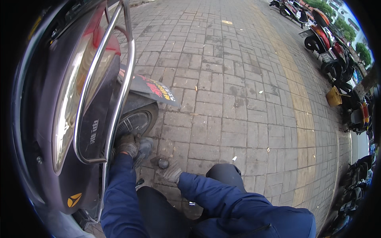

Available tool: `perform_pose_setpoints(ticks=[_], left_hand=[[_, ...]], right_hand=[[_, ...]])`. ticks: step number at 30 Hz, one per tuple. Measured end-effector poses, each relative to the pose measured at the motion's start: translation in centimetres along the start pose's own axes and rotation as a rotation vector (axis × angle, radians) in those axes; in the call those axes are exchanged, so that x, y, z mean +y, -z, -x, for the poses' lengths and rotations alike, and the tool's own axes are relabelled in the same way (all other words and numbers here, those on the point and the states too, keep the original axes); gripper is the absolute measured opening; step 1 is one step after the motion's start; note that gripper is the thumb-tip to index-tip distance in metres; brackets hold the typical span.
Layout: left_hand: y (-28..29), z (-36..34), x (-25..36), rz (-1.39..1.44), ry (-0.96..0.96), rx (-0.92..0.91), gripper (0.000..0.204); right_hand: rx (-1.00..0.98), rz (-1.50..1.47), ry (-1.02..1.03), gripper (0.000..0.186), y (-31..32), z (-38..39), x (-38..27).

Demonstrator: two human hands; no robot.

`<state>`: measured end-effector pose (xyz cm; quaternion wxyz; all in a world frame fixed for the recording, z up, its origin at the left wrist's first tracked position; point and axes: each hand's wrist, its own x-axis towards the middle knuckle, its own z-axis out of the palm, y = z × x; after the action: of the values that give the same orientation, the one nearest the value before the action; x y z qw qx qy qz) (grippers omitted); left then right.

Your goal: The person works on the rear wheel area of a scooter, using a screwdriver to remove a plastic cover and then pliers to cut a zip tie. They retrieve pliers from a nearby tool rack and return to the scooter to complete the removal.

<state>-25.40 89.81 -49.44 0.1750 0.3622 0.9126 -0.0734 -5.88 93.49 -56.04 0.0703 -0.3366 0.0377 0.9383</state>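
I was crouched on the paved ground (222, 103) beside the back of a dark scooter (43, 119), which filled my left side. My gloved left hand (129, 145) was down at its rear wheel (137, 122), just below the printed flap (152, 88); the fingers were partly hidden, so I cannot tell whether they gripped anything. A crumpled-looking grey thing (145, 150) was just beside that hand, too unclear to name. My gloved right hand (171, 171) was near it, over the paving, closed around a dark round-ended object (163, 163). A chrome guard rail (129, 71) curved along the scooter's side, above my left forearm. Off to my right a yellow strip (295, 95) ran along the paving, with a yellow bucket (334, 96) and parked scooters (337, 59) beyond it.
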Motion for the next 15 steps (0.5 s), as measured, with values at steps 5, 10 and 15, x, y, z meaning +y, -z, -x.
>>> perform_pose_setpoints(ticks=[5,10,15], left_hand=[[-0.4,0.3,-0.3,0.060,0.042,0.017,0.054],[0.1,-0.1,-0.1,0.057,0.039,-0.030,0.056],[0.0,-0.3,-0.2,0.026,0.005,-0.019,0.056]], right_hand=[[-0.190,1.136,0.544,0.026,-0.3,2.9,-0.2],[-0.229,0.895,0.433,0.025,-0.5,3.1,0.0],[-0.225,1.004,0.534,0.025,-0.7,3.2,0.5]])
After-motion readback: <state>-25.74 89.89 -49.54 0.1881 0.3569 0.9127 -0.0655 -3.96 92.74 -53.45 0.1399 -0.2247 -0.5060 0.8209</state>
